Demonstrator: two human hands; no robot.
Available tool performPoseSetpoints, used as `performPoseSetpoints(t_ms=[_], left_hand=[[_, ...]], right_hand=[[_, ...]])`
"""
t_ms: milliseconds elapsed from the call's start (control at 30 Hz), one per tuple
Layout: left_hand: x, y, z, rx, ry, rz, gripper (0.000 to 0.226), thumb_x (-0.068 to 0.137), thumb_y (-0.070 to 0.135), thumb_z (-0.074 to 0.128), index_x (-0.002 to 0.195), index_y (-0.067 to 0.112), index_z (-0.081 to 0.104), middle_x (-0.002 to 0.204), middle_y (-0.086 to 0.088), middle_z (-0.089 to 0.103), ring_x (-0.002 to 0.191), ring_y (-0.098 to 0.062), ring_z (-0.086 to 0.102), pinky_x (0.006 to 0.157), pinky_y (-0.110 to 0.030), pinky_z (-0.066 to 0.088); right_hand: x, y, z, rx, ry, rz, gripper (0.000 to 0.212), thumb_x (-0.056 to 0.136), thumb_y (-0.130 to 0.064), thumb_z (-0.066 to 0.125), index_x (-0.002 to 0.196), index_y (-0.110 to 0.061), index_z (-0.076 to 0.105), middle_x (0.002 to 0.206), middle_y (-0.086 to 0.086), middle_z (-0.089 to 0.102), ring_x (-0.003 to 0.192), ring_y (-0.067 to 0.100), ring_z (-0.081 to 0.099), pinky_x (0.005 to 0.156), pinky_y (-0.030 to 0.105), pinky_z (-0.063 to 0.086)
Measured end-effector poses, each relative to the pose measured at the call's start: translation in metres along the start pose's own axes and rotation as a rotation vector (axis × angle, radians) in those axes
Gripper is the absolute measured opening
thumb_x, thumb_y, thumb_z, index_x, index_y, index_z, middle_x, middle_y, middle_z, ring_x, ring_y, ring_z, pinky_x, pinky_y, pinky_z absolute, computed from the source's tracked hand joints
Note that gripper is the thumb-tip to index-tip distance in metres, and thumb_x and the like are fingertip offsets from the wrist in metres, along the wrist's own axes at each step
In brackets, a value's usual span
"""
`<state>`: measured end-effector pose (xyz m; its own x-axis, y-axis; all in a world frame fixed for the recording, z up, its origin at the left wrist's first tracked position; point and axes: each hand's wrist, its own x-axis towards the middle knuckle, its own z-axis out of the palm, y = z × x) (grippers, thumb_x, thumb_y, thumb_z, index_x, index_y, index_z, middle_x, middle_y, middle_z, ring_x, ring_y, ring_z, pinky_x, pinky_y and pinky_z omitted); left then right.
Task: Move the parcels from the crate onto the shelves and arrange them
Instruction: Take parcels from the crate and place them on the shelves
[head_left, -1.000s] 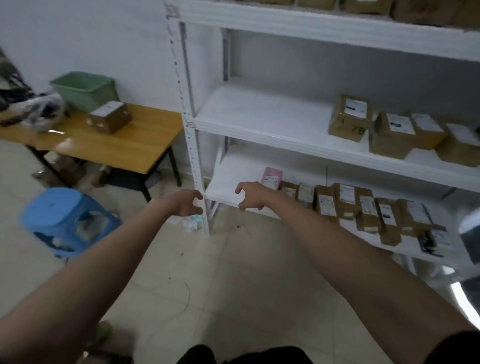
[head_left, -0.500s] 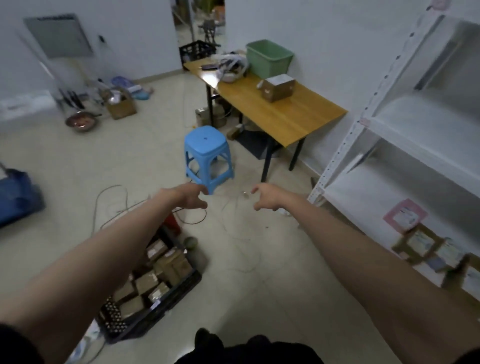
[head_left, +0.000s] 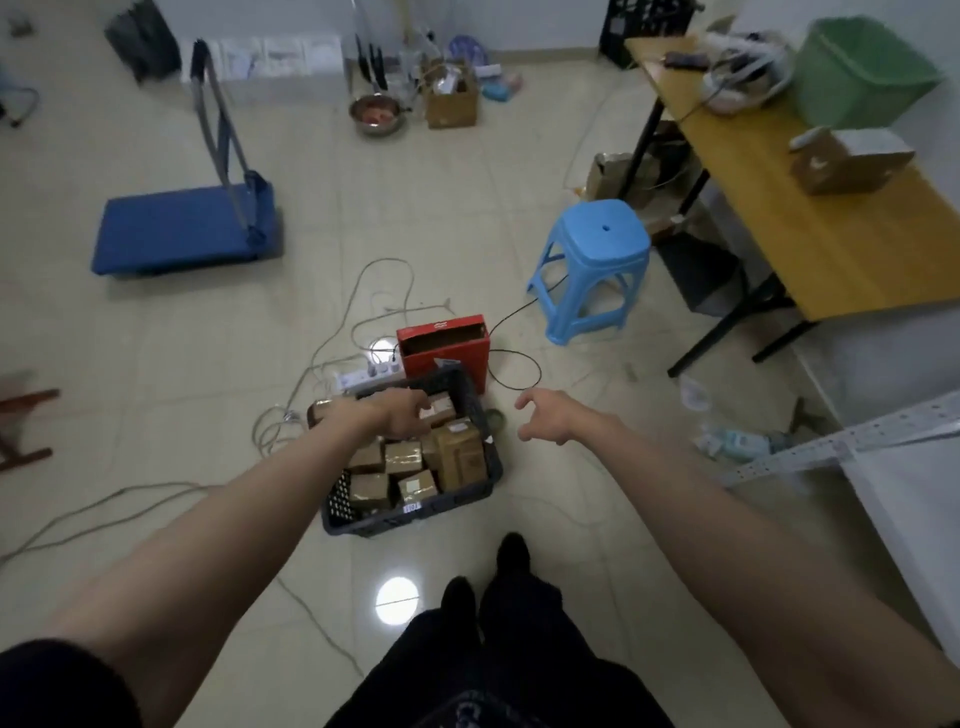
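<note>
Over the crate, the left hand reaches with a loose, empty grip toward tightly packed parcels, while the right hand hangs slack; a hasty grab could snag neighbours.

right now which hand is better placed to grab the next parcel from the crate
Left. The left hand hangs over the parcels in the crate; the right hand is off to its side, over bare floor.
</note>
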<state>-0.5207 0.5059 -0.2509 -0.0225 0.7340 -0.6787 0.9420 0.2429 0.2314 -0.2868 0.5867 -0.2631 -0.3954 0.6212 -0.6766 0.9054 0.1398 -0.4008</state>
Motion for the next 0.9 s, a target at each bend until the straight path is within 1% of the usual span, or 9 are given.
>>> performPoseSetpoints(t_ms=[67,167,267,333,433,533,667,800,900], left_hand=[[0.003,-0.021,0.010,-0.046,-0.034,-0.033,0.035,0.095,0.032,0.057,0.127,0.017,0.053,0.121,0.003,0.056,0.115,-0.020,0.052,0.091,-0.030,0.041],[0.008,-0.049,0.019,-0.137,-0.057,-0.100,0.031,0.094,0.038,0.056,0.121,0.023,0.056,0.130,-0.003,0.059,0.114,-0.023,0.056,0.093,-0.034,0.044],[0.022,-0.068,0.026,-0.243,-0.051,-0.185,0.047,0.095,0.035,0.056,0.138,0.016,0.049,0.136,-0.009,0.055,0.123,-0.027,0.052,0.101,-0.036,0.043],[0.033,-0.073,0.028,-0.312,-0.055,-0.224,0.048,0.096,0.033,0.056,0.138,0.013,0.049,0.136,-0.012,0.056,0.123,-0.028,0.053,0.101,-0.036,0.043],[0.053,-0.077,0.034,-0.431,-0.058,-0.267,0.046,0.096,0.025,0.057,0.138,0.010,0.047,0.132,-0.010,0.056,0.118,-0.025,0.054,0.089,-0.027,0.040],[0.079,-0.083,0.048,-0.533,-0.064,-0.311,0.040,0.095,0.024,0.058,0.132,0.008,0.052,0.126,-0.008,0.058,0.113,-0.022,0.054,0.085,-0.025,0.038],[0.119,-0.095,0.085,-0.627,-0.079,-0.383,0.034,0.093,0.027,0.061,0.121,0.009,0.060,0.122,-0.010,0.063,0.105,-0.022,0.057,0.080,-0.026,0.039],[0.166,-0.109,0.133,-0.736,-0.148,-0.446,0.035,0.090,0.035,0.063,0.121,0.020,0.061,0.118,-0.005,0.065,0.109,-0.022,0.060,0.091,-0.030,0.046],[0.206,-0.117,0.161,-0.801,-0.183,-0.459,0.036,0.093,0.033,0.061,0.126,0.019,0.060,0.120,-0.007,0.063,0.110,-0.023,0.060,0.090,-0.032,0.048]], right_hand=[[0.018,-0.014,0.006,-0.027,-0.043,-0.024,0.049,0.088,-0.025,0.070,0.132,-0.020,0.051,0.108,0.005,0.054,0.091,0.023,0.055,0.062,0.029,0.048],[0.049,-0.030,0.014,-0.067,-0.095,-0.064,0.044,0.089,-0.026,0.069,0.128,-0.018,0.053,0.106,0.004,0.054,0.091,0.021,0.054,0.065,0.029,0.046],[0.081,-0.040,0.017,-0.076,-0.129,-0.082,0.041,0.089,-0.027,0.069,0.127,-0.018,0.055,0.111,0.002,0.051,0.094,0.020,0.054,0.070,0.029,0.046],[0.104,-0.041,0.019,-0.068,-0.162,-0.088,0.034,0.089,-0.025,0.069,0.121,-0.019,0.056,0.110,0.003,0.052,0.092,0.019,0.054,0.074,0.030,0.046],[0.139,-0.037,0.025,-0.009,-0.198,-0.094,0.024,0.090,-0.020,0.068,0.109,-0.020,0.054,0.106,0.004,0.056,0.092,0.018,0.055,0.078,0.026,0.044],[0.175,-0.029,0.039,0.023,-0.231,-0.074,0.031,0.089,-0.020,0.069,0.117,-0.017,0.057,0.108,0.004,0.057,0.097,0.020,0.057,0.081,0.028,0.045],[0.225,-0.009,0.073,0.097,-0.283,-0.010,0.028,0.090,-0.020,0.069,0.115,-0.019,0.057,0.107,0.002,0.057,0.102,0.024,0.060,0.082,0.034,0.048],[0.270,0.013,0.110,0.174,-0.309,0.100,0.038,0.091,-0.019,0.066,0.126,-0.009,0.055,0.107,0.006,0.057,0.096,0.024,0.060,0.082,0.037,0.050],[0.308,0.021,0.134,0.250,-0.336,0.191,0.036,0.093,-0.018,0.063,0.126,-0.008,0.053,0.110,0.010,0.058,0.088,0.026,0.063,0.075,0.038,0.053]])
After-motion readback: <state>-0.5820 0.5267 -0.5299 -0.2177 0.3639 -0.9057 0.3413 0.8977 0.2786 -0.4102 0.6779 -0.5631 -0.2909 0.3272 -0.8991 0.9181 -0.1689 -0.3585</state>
